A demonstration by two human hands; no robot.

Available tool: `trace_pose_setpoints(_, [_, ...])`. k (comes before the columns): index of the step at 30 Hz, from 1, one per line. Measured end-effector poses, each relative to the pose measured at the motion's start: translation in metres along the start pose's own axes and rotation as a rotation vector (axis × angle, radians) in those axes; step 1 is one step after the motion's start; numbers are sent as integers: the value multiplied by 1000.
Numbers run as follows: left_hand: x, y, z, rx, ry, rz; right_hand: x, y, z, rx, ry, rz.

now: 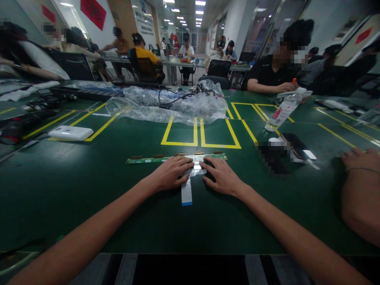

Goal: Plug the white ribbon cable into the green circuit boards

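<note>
A long, narrow green circuit board (145, 160) lies crosswise on the green table (190, 225), with gold-coloured tabs along its far edge. My left hand (172, 173) is palm down with fingers stretched out, its fingertips on the middle of the board. From the other side, my right hand (222, 177) lies flat too, fingers apart, its tips near the same spot. Between them shows a shiny silvery, partly clear strip (198, 168). A white flat ribbon cable (187, 192) with a blue end runs from there toward me. My fingers hide part of the board.
Clear plastic wrap (169, 105) with black cables lies beyond the board. A white device (71, 133) is at left. On the right are a tilted bottle (283, 113), a phone (297, 146) and another person's arm (362, 194). Yellow tape (219, 146) marks the table.
</note>
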State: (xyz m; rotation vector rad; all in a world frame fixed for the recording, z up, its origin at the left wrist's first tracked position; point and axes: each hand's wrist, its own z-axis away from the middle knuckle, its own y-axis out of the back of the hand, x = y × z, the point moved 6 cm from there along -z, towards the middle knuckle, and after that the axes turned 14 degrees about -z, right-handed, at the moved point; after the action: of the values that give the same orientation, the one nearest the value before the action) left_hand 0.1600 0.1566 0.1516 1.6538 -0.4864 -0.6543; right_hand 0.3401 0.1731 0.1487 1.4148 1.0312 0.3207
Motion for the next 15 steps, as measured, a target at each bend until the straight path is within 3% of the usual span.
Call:
trace_pose_setpoints(4, [0,-1,-1,45,-22,30,-1,-1,0,-44,52,-59])
trace_pose_setpoints(8, [-9,-12,-2,-4,-29,30,0,2,0,-55,107,-144])
trace_pose_setpoints(10, [-31,-19,1,-54,57,-15,4,5,1,-11,90,-166])
trace_pose_setpoints(15, [-132,-23,42,-180,535,-125,15,10,6,36,6,-198])
